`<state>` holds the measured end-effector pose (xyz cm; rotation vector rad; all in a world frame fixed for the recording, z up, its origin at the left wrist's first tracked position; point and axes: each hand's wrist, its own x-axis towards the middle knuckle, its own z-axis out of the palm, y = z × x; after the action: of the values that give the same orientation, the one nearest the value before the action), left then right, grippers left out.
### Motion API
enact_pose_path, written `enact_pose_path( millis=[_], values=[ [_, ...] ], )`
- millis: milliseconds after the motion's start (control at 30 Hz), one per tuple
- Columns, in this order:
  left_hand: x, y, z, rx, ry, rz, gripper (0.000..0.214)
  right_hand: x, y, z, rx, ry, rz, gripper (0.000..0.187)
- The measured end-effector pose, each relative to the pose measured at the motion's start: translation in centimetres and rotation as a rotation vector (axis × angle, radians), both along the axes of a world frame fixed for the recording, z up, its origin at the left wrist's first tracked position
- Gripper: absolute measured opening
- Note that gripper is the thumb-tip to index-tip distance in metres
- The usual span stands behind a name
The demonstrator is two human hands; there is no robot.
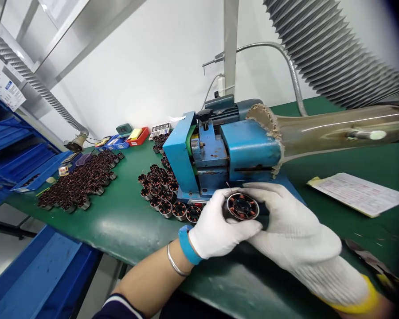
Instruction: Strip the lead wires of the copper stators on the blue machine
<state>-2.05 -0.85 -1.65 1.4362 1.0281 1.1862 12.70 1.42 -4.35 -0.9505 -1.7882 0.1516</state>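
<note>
Fingers of the left hand [217, 223] and right hand [294, 226] close around a wound stator [242, 206], its axis tilted toward the camera, just near a blue machine [208, 155].

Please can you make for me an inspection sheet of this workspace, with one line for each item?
Surface: green work table, with the items below on it.
Job's things: a wound motor stator is held between the hands; more stators stand in rows beside the blue machine; a larger stator batch lies further left.
Clutter: calculator, red tray, paper sheet.
Hands: gloved left hand and gloved right hand both grip the stator.
Cables: metal flexible hose rises behind the machine.
Surroundings: blue shelving at left, ribbed duct overhead.
</note>
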Motion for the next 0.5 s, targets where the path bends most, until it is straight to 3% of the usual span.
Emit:
enact_pose_path(
  millis=[67,133,200,300,400,500],
  values=[
    [-0.3,0.0,0.1,0.019,0.017,0.075,0.056,0.3,-0.2,0.2,0.017,-0.055,0.096,0.053],
    [-0.6,0.2,0.0,0.08,0.074,0.157,0.053,0.6,-0.5,0.3,-0.061,-0.051,0.182,0.063],
    [-0.9,0.5,-0.4,0.21,0.168,0.212,0.05,0.8,-0.7,0.5,-0.125,0.017,0.268,0.062],
    [-1.4,1.0,-1.2,0.451,0.317,0.208,0.043,0.9,-0.9,0.5,-0.148,0.113,0.318,0.043],
    [-1.4,1.1,-1.7,0.546,0.38,0.173,0.041,0.9,-0.8,0.5,-0.206,0.162,0.161,0.023],
    [-1.1,0.8,-2.0,0.589,0.386,0.144,0.043,1.0,-0.2,0.5,-0.452,0.304,0.003,0.031]
  ],
)
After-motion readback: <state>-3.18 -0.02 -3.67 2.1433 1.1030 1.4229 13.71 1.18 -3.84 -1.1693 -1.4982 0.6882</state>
